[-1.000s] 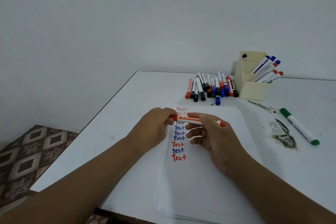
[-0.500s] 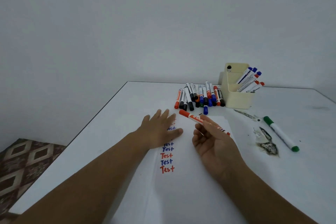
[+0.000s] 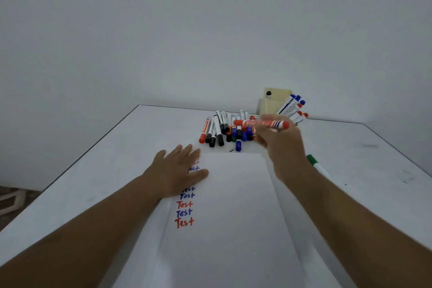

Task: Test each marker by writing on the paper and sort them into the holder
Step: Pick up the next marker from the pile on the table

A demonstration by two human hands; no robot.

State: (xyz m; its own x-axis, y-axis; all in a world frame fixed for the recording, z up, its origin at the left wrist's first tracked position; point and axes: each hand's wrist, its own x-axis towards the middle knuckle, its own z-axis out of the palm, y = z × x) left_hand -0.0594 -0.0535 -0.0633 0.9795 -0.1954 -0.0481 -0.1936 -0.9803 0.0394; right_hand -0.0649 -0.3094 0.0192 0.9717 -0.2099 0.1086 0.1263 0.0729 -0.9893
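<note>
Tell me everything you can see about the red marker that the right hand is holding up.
The red marker is a stubby pen with a red cap on its left end, a white printed barrel and a red right end with a dark blue band beside it. It looks like plastic. It is capped, lies roughly level in the air above the loose markers, and is pinched by the fingers of the right hand. Motion blur hides the print.

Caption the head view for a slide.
Right hand carries a red marker toward the holder; left hand rests flat on the paper.
</note>
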